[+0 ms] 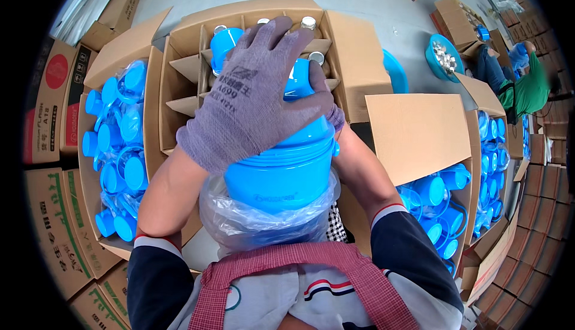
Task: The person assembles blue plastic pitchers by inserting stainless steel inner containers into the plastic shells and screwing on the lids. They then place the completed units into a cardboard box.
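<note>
My left hand (245,99), in a purple-grey knit glove, reaches over a blue plastic cup (297,84), its fingers and thumb curved about it. Behind it my right hand (336,118), gloved alike, is mostly hidden; one finger lies along the cup's right side. Right below them, close to my body, stands a stack of blue plastic tubs (278,180) partly inside a clear plastic bag (263,219). Beyond my hands is a divided carton (185,69) with silver-capped bottles (308,23); another blue cup (224,45) sits upside down over one compartment.
Cartons of blue cups stand at left (114,144) and right (440,204). An open flap (419,135) juts out beside my right forearm. Farther right are a blue basin of metal caps (444,55) and a person in green (533,84). Closed cartons (51,222) line the left.
</note>
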Motion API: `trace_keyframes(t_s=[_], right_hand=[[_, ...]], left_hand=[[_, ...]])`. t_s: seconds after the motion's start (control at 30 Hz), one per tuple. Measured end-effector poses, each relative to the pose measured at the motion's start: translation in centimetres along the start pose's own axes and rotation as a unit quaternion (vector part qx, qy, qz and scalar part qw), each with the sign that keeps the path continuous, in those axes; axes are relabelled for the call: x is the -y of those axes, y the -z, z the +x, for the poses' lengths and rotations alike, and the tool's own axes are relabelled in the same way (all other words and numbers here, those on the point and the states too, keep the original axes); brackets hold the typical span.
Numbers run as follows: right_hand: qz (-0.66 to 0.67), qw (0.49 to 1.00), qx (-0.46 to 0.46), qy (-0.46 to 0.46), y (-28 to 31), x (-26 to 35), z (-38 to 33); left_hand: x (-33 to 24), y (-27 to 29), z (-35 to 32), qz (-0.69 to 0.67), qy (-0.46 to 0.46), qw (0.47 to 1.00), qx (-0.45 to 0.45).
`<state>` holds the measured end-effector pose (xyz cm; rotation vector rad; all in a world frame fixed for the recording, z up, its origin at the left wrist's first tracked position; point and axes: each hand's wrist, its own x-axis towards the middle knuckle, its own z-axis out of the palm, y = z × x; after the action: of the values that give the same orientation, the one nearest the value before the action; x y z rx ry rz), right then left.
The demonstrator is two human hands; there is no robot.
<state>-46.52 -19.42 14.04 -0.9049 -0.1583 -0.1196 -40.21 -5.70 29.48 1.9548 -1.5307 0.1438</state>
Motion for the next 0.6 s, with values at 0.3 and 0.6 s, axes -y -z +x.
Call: trace_keyframes(t_s=[0.3, 0.6], right_hand=[[-0.308, 0.94, -0.087, -0.115, -4.6, 7.0, -1.1], [-0.086, 0.99, -0.065, -0.092, -6.5, 5.9, -1.4]], left_hand=[[7.3, 0.2, -5.3, -0.33, 0.043, 0.943, -0.009], [5.5, -3.2, -5.7, -0.371, 0.196, 0.907, -0.026]])
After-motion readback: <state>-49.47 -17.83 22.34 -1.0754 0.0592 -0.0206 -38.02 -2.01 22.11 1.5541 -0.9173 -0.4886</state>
